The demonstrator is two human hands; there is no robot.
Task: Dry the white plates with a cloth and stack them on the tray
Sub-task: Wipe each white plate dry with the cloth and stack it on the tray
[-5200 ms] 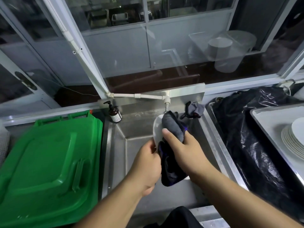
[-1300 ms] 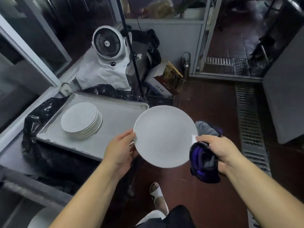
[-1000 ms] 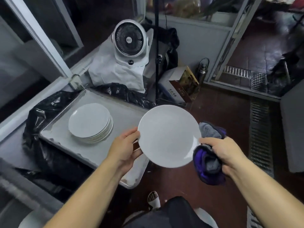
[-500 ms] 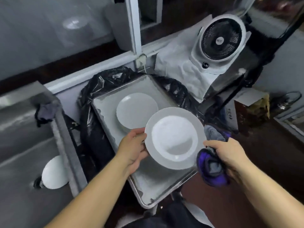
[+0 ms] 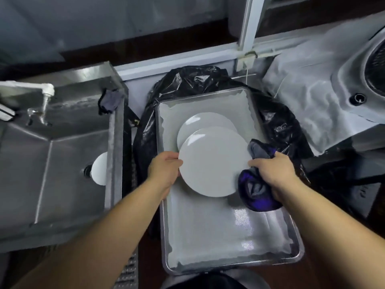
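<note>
Left hand fingers pinch the white plate at its left rim; right hand fingers pinch the right rim, bunching the purple-grey cloth. Plate hovers over the tray, overlapping the plate stack.

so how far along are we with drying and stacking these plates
Done: a stack of white plates already sits on the tray. In hand: the left hand and the right hand, which also grips the dark cloth, hold one more plate just above that stack, not yet set down. Left: at least one white plate still lies in the steel sink.
</note>
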